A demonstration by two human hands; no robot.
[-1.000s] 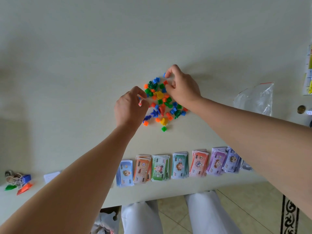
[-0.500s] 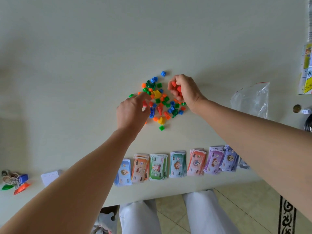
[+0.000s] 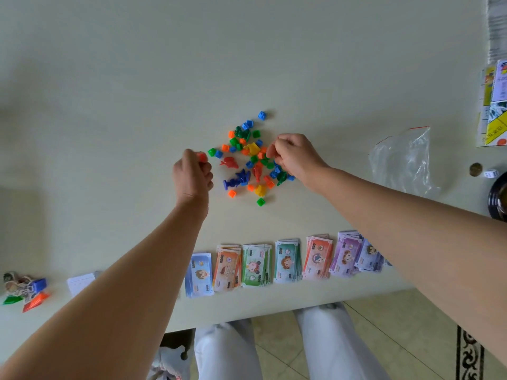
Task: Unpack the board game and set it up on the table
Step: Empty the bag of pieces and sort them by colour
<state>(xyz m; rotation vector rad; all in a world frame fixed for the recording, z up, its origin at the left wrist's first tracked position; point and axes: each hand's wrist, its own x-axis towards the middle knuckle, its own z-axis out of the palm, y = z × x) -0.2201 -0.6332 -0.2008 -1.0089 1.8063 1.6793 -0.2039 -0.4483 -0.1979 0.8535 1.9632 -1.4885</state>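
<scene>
Pale counter [image 3: 109, 105], tiled floor [image 3: 397, 325] below. Game pieces [image 3: 247, 157] piled mid-counter, money stacks [image 3: 274, 261] along near edge. Left grip [image 3: 193, 174] clamped on an orange piece [image 3: 202, 156], now pulled left off the pile; right grip [image 3: 295, 157] curled at pile's right, contents unclear.

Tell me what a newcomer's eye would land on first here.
A heap of small coloured plastic game pieces sits in the middle of the table, with the left hand pinching an orange piece at its left and the right hand curled at its right edge. Along the near edge runs a row of play-money stacks.
</scene>
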